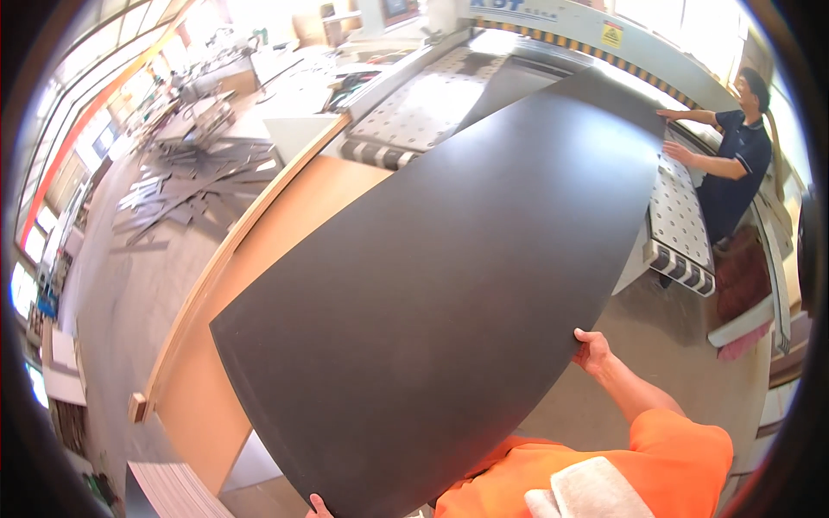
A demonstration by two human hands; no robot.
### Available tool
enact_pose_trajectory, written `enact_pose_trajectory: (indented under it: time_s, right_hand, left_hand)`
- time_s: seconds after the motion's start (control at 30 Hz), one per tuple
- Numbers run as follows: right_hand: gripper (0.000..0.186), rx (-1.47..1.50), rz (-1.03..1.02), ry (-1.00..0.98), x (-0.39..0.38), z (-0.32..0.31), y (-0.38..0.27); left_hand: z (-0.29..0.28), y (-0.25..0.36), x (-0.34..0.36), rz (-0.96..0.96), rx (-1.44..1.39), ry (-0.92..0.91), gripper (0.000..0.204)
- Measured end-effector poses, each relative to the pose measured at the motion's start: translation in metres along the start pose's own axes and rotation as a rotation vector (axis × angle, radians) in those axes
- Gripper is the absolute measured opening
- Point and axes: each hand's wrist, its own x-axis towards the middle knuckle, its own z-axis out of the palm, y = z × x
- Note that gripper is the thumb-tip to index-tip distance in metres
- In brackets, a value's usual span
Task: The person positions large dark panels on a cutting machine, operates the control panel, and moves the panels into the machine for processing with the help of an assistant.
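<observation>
A large dark grey board (449,285) stretches from near my body to the machine ahead, its surface smooth and partly glossy. At the right edge of it, my right hand (592,350) is closed with the thumb on top and the fingers mostly out of sight beneath. My left hand (318,508) grips the near edge at the bottom of the view, where little more than the thumb shows. Across from me a person in a dark shirt (738,155) has both hands at the board's far right edge.
The machine has a perforated bed (682,216) and a striped yellow-black beam (596,53). Beneath the board, on the left, lie tan panels (203,406) with a wooden rail (250,220). Scrap strips (194,186) litter the floor further left. Stacked sheets (177,492) stand near my left.
</observation>
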Motion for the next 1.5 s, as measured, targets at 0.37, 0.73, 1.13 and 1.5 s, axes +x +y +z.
enact_pose_trajectory:
  time_s: [0.37,0.73,1.13,1.5]
  right_hand:
    - [0.033,-0.157,0.102,-0.233,-0.021,0.047,0.039]
    - [0.044,-0.127,0.065,-0.251,0.021,0.113,0.098]
    - [0.054,0.131,0.063,-0.007,0.023,0.196,0.112]
    - [0.063,0.093,0.063,-0.034,0.047,0.182,0.114]
  left_hand:
    - [-0.066,-0.093,-0.024,-0.13,-0.276,0.11,0.078]
    - [-0.072,-0.139,0.03,-0.272,-0.356,0.221,0.063]
    - [-0.107,-0.124,0.074,-0.252,-0.52,0.02,0.065]
    - [-0.279,0.001,0.361,0.435,0.424,0.518,0.066]
